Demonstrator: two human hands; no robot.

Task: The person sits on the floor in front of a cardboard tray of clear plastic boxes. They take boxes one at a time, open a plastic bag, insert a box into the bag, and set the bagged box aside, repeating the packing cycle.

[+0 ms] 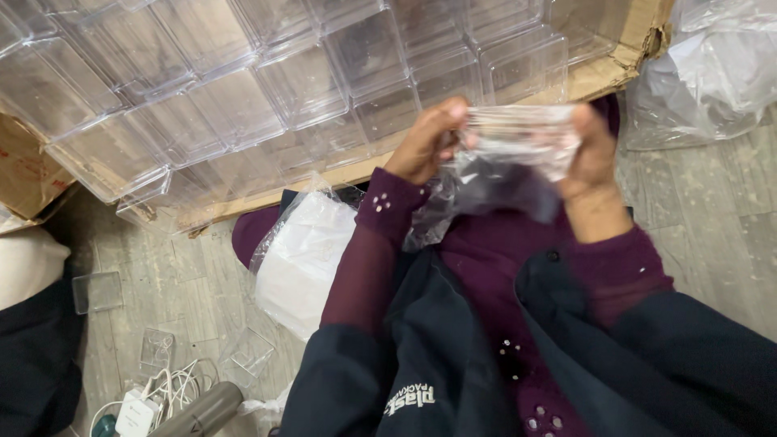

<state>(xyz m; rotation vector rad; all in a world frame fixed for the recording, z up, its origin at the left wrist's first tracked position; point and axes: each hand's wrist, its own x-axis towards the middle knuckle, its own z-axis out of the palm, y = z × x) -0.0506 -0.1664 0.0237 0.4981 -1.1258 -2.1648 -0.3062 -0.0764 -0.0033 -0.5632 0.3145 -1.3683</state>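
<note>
Clear bag [518,150] stretched between both my hands, held up in front of my chest, above my lap. Left hand [425,146] pinches its left edge, fingers closed on the film; right hand [591,154] is closed on the right edge. Bag's long axis runs left to right, hand to hand, top edge level. Rest of the film hangs down toward my left sleeve [364,259]. Neither hand is nearer: both are on it. Carton [603,73] of clear boxes [299,81] lies just beyond the hands. White bag [303,259] sits by my left arm.
</note>
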